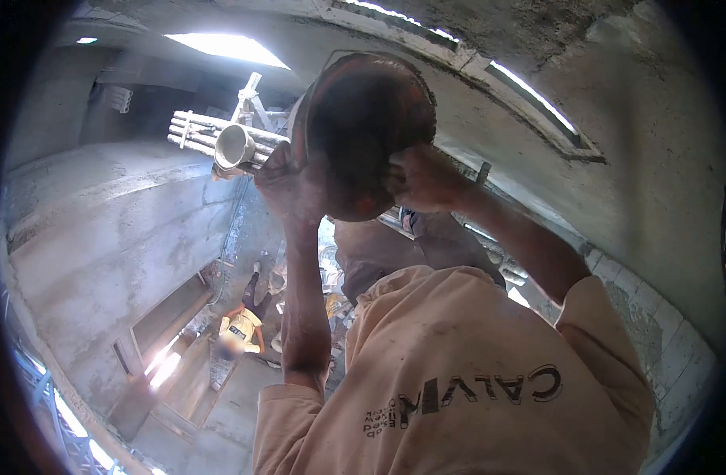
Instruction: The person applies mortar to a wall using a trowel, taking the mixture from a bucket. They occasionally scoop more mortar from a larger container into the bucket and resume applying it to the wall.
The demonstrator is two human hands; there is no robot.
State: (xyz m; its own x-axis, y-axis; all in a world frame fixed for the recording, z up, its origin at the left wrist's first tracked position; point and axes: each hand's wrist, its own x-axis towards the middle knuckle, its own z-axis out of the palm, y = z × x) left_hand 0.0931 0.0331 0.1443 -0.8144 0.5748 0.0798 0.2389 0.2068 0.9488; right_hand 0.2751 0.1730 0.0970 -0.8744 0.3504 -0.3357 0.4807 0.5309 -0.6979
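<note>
One bucket is held up at 12 o'clock, in front of the wearer's body, and its depths are lost in shadow. From where I stand, the fingertips of the right hand fade into that dark, and part of the left hand's grip is hard to make out. A pale shirt fills 5 o'clock, cut off by the lower edge. At 8 o'clock a co-worker in a yellow top is small, their hands too tiny to read.

The mouth faces the wearer's head, with the long axis running away from it. Both hands clutch the rim, left at its 8 o'clock, right at its 4. I can't tell what it contains. At 10 o'clock, a pail beside poles shows its round opening; its contents are unclear too.
</note>
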